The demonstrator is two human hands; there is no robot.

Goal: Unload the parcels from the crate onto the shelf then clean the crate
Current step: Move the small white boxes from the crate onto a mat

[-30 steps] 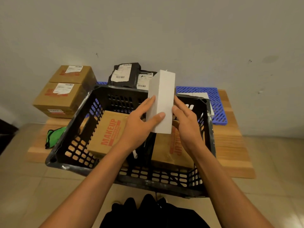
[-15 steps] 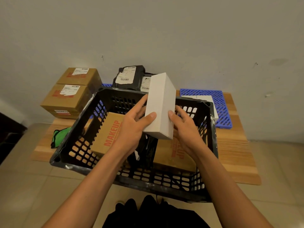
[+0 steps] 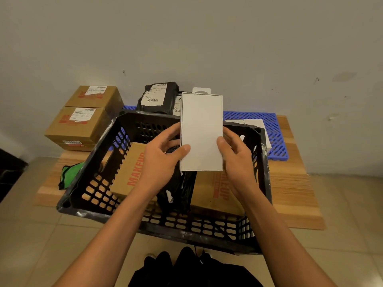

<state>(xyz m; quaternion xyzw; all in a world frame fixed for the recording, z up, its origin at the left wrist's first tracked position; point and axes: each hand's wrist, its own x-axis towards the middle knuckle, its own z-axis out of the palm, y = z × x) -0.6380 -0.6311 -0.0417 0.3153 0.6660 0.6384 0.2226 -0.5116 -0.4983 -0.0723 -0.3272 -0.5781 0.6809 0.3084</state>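
I hold a flat white box (image 3: 201, 129) upright above the black crate (image 3: 91, 162), its broad face toward me. My left hand (image 3: 163, 160) grips its left edge, thumb on the front. My right hand (image 3: 236, 156) grips the right edge the same way. Inside the crate lie a brown box printed MAKEUP (image 3: 129, 170) at the left, a second brown box (image 3: 213, 189) at the right, and a black bag (image 3: 178, 191) between them. The crate sits on a low wooden shelf (image 3: 294, 187).
Two stacked brown cartons (image 3: 83, 121) stand at the shelf's back left. Black mailer bags (image 3: 157, 98) lean on the wall behind the crate. A blue plastic grid (image 3: 271, 129) with white packets lies at the back right. A green cloth (image 3: 68, 175) lies left of the crate.
The white box has turned in my hands from showing its narrow side to showing its broad face. Both hands shifted to its lower side edges.
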